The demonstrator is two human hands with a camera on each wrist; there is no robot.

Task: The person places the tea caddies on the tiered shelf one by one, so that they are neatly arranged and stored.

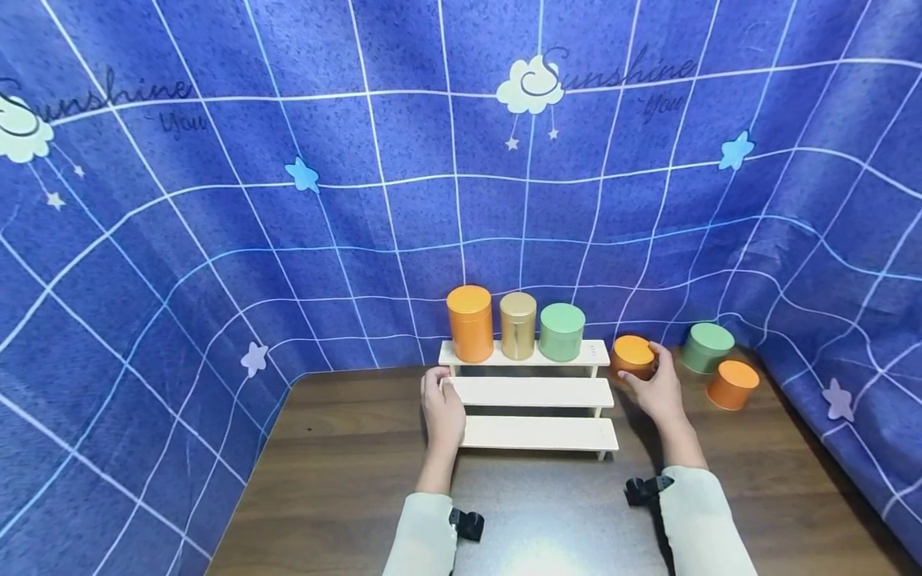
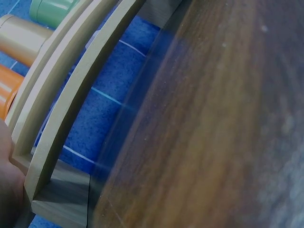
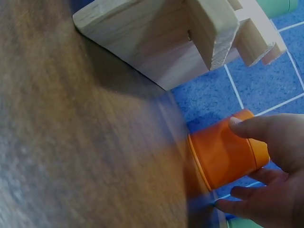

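A pale wooden three-tier rack [image 1: 533, 392] stands on the table; my left hand [image 1: 442, 412] holds its left end, with fingers bent at the middle tier. Along the top tier stand a tall orange tin [image 1: 471, 326], a gold tin [image 1: 518, 326] and a green tin [image 1: 562, 333]. To the right of the rack, my right hand [image 1: 657, 388] grips a short orange tin [image 3: 223, 152] between thumb and fingers. That tin's base appears to be on the table. In the left wrist view, only part of my left hand [image 2: 9, 180] shows beside the tier ends.
Right of my right hand stand another green tin [image 1: 707, 349] and another short orange tin [image 1: 733, 386]. A blue patterned cloth [image 1: 403, 216] hangs behind and around the brown wooden table [image 1: 331, 464]. The rack's two lower tiers are bare.
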